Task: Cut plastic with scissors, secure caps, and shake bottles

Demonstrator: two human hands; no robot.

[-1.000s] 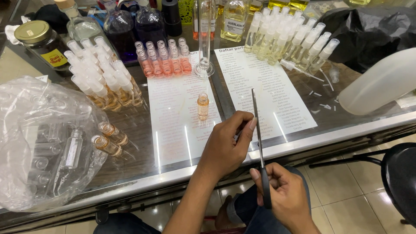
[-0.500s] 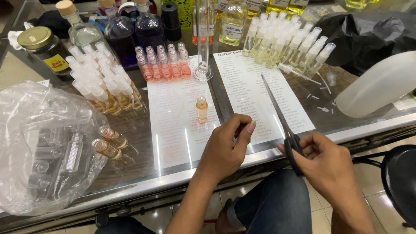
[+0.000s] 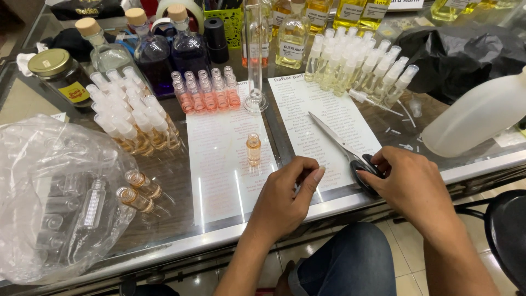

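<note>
Glass tabletop (image 3: 181, 181) is lying under everything here, with two printed white sheets (image 3: 224, 159) showing beneath it. I am sitting at its near edge, looking down at my own two hands.

My right hand (image 3: 408, 186) is grasping the black handles of a pair of scissors (image 3: 342, 149), and the hand is resting at the near right edge of the tabletop. The scissors' long axis is running diagonally, from the handles under my fingers up and to the left, with the closed steel blades pointing away from me across the right-hand sheet.

My left hand (image 3: 285, 197) is lying loosely curled on the tabletop, holding nothing, its fingertips bent in toward the right hand. The two hands are sitting near each other but are not touching.

A small uncapped bottle of amber liquid (image 3: 253, 149) is standing upright just beyond my left hand, on the left sheet. It is lying up and slightly left of that hand, clearly nearer to it than to the right, and the scissor tip is pointing past it on the right side, apart from it.

Further back, rows of small spray bottles (image 3: 205, 90) and a tall glass measuring cylinder (image 3: 255, 55) are standing. A crumpled clear plastic bag (image 3: 49, 203) is sitting far left.
</note>
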